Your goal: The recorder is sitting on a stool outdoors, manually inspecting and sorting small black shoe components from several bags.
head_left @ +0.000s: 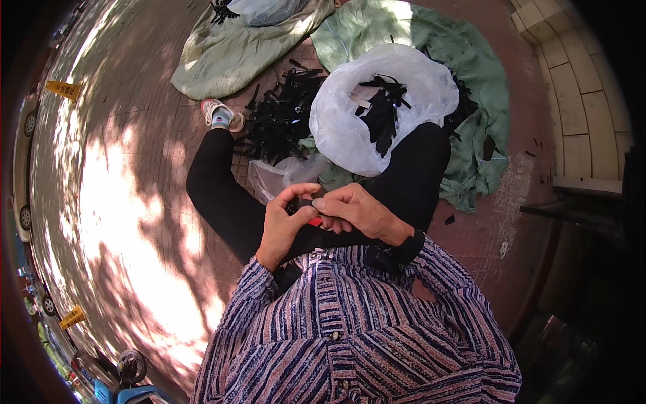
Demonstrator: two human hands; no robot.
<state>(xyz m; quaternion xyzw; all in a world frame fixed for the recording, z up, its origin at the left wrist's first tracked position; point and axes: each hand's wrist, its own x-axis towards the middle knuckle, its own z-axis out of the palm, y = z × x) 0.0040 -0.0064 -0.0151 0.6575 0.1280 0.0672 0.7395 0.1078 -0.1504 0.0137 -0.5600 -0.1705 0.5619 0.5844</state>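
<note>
My left hand (282, 225) and my right hand (363, 212) meet in front of my lap, with thumbs and forefingers pinched together. A small dark piece (307, 201) shows between the fingertips, mostly hidden by them, so its kind cannot be made out. Just below, a bit of something bright red (315, 221) peeks out by the fingers of my right hand. Beyond my knees, a white plastic bag (333, 135) stands with its mouth spread wide. Black strap-like pieces (382, 121) lie inside it. Left of the bag, many similar black pieces (282, 114) form a loose heap.
Green woven sacking (494, 101) lies under and behind the bag, and a pale sack (229, 64) is spread at the far left. A clear plastic bag (279, 176) rests between my legs. At the right runs a tiled ledge (575, 101). Yellow signs (64, 89) stand left.
</note>
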